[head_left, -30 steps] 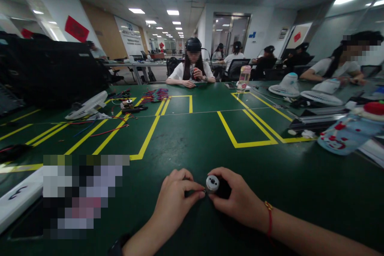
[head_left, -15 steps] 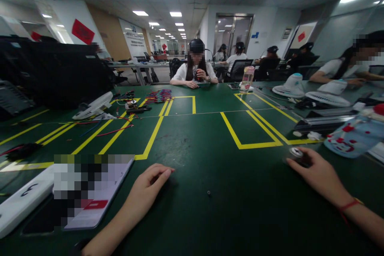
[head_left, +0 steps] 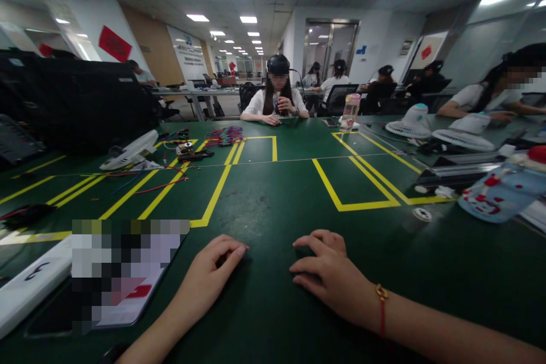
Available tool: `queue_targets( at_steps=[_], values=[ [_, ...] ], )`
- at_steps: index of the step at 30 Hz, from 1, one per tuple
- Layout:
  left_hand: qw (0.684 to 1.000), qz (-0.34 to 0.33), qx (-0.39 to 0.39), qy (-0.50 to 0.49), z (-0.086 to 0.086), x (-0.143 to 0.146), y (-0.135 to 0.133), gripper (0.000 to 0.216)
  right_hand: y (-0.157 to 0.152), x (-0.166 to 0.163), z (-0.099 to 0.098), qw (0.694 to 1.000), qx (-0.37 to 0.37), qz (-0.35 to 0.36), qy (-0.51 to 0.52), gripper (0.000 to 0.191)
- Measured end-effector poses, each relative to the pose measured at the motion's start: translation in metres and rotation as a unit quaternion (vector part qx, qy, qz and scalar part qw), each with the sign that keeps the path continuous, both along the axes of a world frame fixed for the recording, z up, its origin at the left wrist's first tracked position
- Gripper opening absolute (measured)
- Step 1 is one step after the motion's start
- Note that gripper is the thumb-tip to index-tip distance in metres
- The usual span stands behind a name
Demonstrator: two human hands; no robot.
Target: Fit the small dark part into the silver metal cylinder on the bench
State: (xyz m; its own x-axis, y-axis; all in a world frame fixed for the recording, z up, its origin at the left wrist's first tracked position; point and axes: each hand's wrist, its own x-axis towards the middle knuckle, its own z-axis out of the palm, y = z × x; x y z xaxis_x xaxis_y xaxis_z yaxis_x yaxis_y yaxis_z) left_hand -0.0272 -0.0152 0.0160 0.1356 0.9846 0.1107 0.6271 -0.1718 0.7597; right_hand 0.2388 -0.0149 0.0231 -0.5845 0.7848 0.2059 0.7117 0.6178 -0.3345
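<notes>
In the head view, the left hand (head_left: 211,270) lies low and left of centre on the green counter (head_left: 273,199), fingers loosely curled, its grip holding nothing. The right hand (head_left: 330,276), just right of it, arches with fingertips pressed down, perhaps over something tiny (none shows), grip apart and empty. The small white round part (head_left: 422,214) sits well apart at right, beside the yellow tape outline (head_left: 354,203). Open counter stretches ahead; a pixelated booklet (head_left: 123,273) crowds the lower left.
</notes>
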Motion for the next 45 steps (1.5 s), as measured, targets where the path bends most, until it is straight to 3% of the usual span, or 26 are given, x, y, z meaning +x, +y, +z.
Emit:
queue_targets(
  at_steps=[2, 4, 9, 11, 14, 19, 35, 45],
  values=[
    [1.000, 0.001, -0.002, -0.002, 0.001, 0.000, 0.000, 0.030, 0.008, 0.006, 0.007, 1.000, 0.021, -0.017, 0.004, 0.016],
    [1.000, -0.002, -0.007, -0.006, 0.002, 0.000, 0.000, 0.031, 0.019, 0.033, 0.019, 0.995, 0.072, -0.073, 0.014, 0.019],
    [1.000, -0.009, -0.013, -0.016, 0.003, 0.002, 0.000, 0.031, 0.040, 0.146, 0.038, 0.939, 0.203, -0.276, -0.021, 0.031],
    [1.000, -0.005, -0.013, -0.019, 0.002, 0.002, 0.000, 0.030, 0.041, 0.185, 0.034, 0.914, 0.200, -0.347, -0.066, 0.034],
    [1.000, -0.004, -0.015, -0.018, 0.001, 0.002, 0.001, 0.028, 0.039, 0.219, 0.022, 0.895, 0.133, -0.415, -0.092, 0.039],
    [1.000, -0.006, -0.018, -0.011, 0.000, 0.000, 0.001, 0.027, 0.039, 0.223, 0.019, 0.900, 0.048, -0.430, -0.051, 0.043],
    [1.000, -0.011, -0.015, 0.007, 0.001, 0.001, 0.000, 0.028, 0.035, 0.215, 0.031, 0.890, -0.002, -0.456, 0.006, 0.045],
    [1.000, -0.018, -0.019, 0.007, 0.002, 0.001, -0.001, 0.030, 0.036, 0.217, 0.029, 0.881, -0.051, -0.469, 0.038, 0.049]
  ],
)
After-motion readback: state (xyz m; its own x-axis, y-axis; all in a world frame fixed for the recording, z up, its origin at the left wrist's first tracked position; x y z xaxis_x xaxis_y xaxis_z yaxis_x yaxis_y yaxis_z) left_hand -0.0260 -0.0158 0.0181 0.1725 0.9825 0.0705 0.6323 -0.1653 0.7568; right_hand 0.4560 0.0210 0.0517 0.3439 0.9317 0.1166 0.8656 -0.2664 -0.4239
